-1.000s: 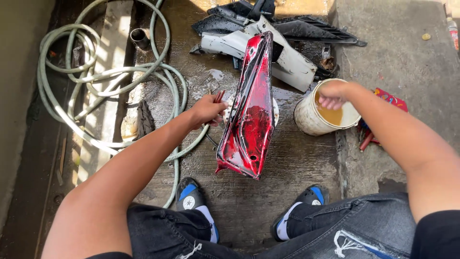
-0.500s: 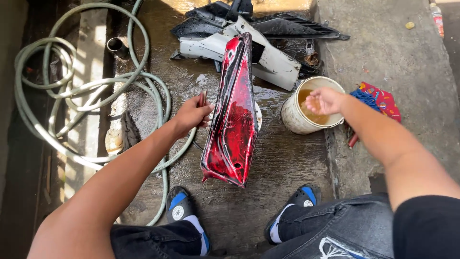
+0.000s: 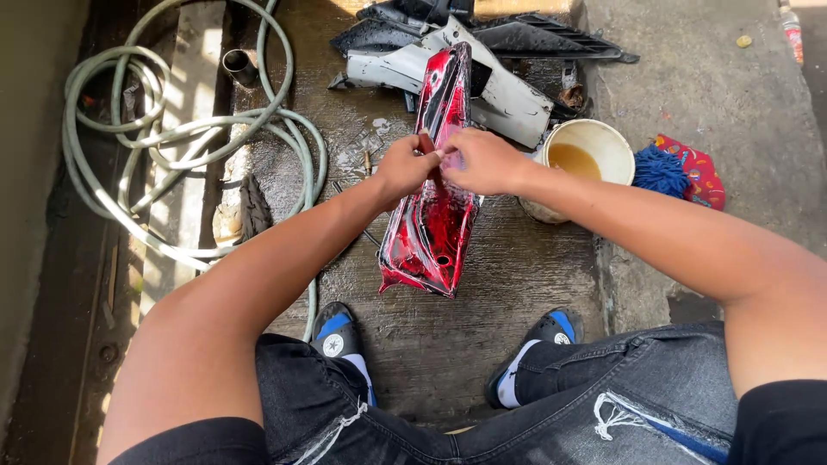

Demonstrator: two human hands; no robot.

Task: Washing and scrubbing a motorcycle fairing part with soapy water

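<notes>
Right hand (image 3: 482,161) now on red panel (image 3: 431,224)

**Q:** Are any packages, labels, signs or screens shown?

**A:** No signs or screens are seen. At the far right edge, a small bottle (image 3: 786,34) is partly cut off by the frame; a red band is wrapped round it, seemingly a label. At the right, a flat red item (image 3: 702,176) dotted with small colours is laid on the concrete; packet or cloth cannot be told.

**Q:** Anything nearer?

**A:** A round white badge (image 3: 333,345) is set on a blue-and-black shoe, near left.
</notes>
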